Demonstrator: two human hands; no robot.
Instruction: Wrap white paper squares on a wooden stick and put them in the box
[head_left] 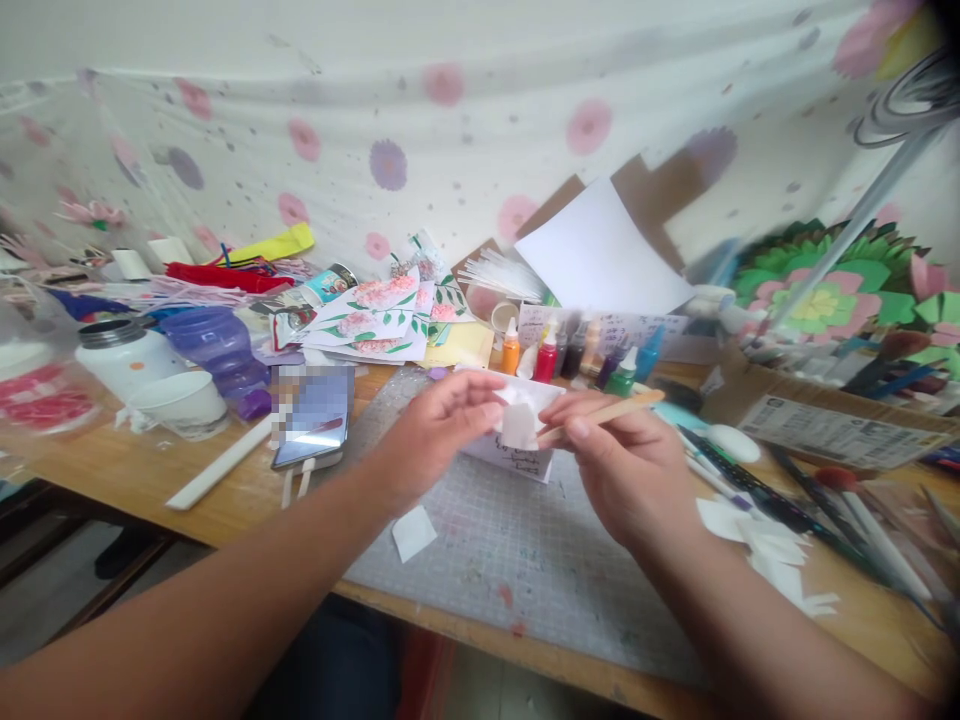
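Observation:
My left hand (442, 430) pinches a small white paper piece (519, 427) by its left side, above the grey cutting mat (480, 550). In my right hand (622, 455) is a pale wooden stick (634, 404), slanting up to the right; its lower end is close to the paper. Whether the stick touches the paper I cannot tell. Right-hand fingertips also come near the paper's right edge. Just behind and below the hands is a white card (536, 466) with handwriting. Another white paper square (414, 533) lies on the mat near my left forearm.
Several small paint bottles, among them an orange one (511, 348) and a red one (546, 352), stand behind my hands. A phone (315, 425) and white tube (221, 465) are left. A cardboard box (817, 410), brushes and paper scraps (769, 545) are right.

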